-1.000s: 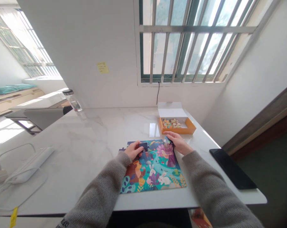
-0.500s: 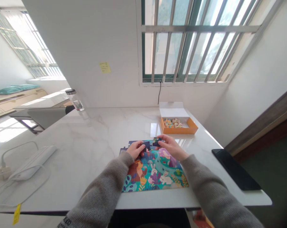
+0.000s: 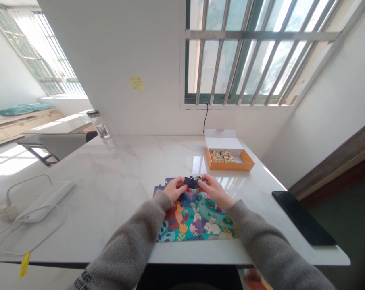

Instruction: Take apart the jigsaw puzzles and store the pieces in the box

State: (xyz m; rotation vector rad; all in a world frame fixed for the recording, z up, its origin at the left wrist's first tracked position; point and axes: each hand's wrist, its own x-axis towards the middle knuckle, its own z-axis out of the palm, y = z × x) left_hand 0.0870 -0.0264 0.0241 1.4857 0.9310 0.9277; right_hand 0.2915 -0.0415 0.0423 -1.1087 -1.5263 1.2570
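Two dark blue puzzle pieces meet edge to edge above the top of a colourful jigsaw puzzle [image 3: 197, 219] with rabbits and plants on it. My left hand [image 3: 175, 189] pinches the left puzzle piece [image 3: 188, 182]. The right puzzle piece [image 3: 196, 179], which has some green on it, is held between the fingers of my right hand [image 3: 212, 188]. Whether the two pieces are fully locked together is too small to tell. Both hands and sleeves cover parts of the puzzle's sides.
An orange box [image 3: 230, 164] with its white lid raised holds several puzzle pieces behind the puzzle. On the right lies a black tablet-like slab [image 3: 303, 217]. A white power strip [image 3: 47, 201] with cables is on the left; a clear bottle [image 3: 100, 125] stands near the wall.
The two pieces, held apart before, have come together edge to edge between my hands. My right hand has moved closer to my left. The view has shifted slightly.
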